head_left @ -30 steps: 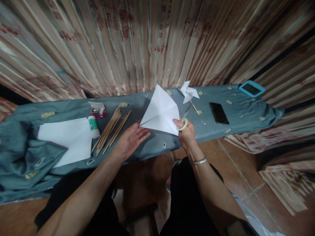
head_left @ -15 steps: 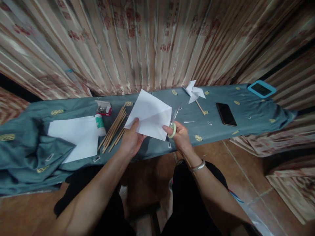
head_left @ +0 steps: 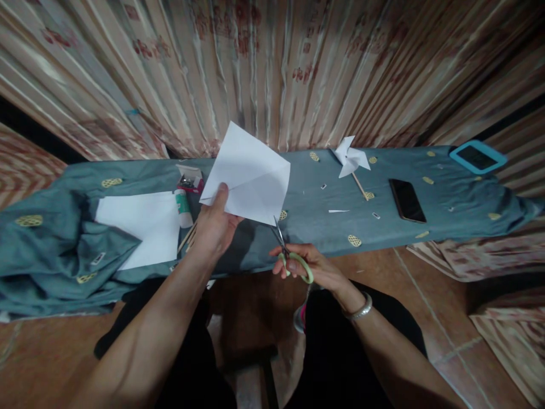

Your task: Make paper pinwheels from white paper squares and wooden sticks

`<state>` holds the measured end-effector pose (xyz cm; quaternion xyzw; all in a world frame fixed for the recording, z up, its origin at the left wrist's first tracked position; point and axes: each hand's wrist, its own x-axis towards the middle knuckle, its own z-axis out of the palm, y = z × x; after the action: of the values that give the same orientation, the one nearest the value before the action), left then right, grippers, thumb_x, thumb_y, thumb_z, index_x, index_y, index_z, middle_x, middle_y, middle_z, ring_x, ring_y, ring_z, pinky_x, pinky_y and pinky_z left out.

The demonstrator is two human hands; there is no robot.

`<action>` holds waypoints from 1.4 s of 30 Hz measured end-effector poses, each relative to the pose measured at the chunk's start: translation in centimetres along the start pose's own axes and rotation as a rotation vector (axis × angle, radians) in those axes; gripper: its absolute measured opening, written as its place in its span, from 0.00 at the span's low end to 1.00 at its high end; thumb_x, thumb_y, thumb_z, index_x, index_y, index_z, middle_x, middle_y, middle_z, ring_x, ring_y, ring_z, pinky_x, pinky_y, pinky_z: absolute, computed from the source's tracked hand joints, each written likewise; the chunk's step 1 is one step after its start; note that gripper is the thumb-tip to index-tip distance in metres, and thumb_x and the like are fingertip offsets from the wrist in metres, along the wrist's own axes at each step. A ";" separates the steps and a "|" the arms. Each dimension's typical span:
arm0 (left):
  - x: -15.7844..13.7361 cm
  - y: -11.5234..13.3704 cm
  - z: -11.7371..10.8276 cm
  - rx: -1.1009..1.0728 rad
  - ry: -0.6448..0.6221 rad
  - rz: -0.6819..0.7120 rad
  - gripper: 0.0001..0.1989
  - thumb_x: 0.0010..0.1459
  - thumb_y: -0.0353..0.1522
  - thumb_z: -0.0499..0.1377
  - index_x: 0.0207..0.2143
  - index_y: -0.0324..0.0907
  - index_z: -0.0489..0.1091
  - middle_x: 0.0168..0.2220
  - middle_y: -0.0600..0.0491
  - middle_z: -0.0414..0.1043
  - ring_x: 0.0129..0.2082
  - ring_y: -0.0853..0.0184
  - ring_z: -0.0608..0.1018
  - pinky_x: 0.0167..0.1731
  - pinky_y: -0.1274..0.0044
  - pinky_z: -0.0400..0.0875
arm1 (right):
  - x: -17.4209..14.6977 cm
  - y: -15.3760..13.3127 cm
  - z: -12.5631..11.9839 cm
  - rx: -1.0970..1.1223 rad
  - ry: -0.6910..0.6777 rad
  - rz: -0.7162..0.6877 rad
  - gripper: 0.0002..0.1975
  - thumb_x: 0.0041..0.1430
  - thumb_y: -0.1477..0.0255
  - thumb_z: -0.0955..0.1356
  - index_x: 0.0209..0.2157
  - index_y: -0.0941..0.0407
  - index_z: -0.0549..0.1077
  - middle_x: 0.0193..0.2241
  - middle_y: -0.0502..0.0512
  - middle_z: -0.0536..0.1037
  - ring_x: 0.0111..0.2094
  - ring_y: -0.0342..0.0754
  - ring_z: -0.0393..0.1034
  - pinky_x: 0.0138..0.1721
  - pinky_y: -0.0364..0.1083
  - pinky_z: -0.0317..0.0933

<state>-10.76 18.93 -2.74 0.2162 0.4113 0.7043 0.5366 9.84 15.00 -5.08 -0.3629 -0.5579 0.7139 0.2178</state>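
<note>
White paper [head_left: 251,173] above the surface [head_left: 321,233], pinched in the left hand [head_left: 213,233], is best held taut while the right hand [head_left: 318,263], fingers curled round the scissors [head_left: 285,249], aligns them with its lower corner.

A dark phone [head_left: 407,200] was laid right of centre, and a blue-framed device [head_left: 478,157] was placed near the frame's right edge. Pleated, red-patterned curtains [head_left: 272,68] were hung across the top. Grey-green cloth [head_left: 326,233] with yellow motifs was spread across the middle; brown floor tiles [head_left: 451,309] were seen at lower right.
</note>
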 end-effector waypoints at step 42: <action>-0.9 -0.2 0.8 -0.064 -0.027 -0.074 0.15 0.56 0.31 0.61 0.47 0.43 0.70 0.43 0.50 0.78 0.47 0.62 0.78 0.42 0.73 0.77 | 0.5 1.1 -0.9 0.023 -0.004 -0.017 0.24 0.50 0.57 0.73 0.44 0.58 0.74 0.27 0.50 0.75 0.26 0.40 0.68 0.29 0.41 0.64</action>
<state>-9.74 18.36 -2.37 0.1932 0.3891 0.6939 0.5742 10.31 15.66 -6.37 -0.3542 -0.5530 0.7192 0.2268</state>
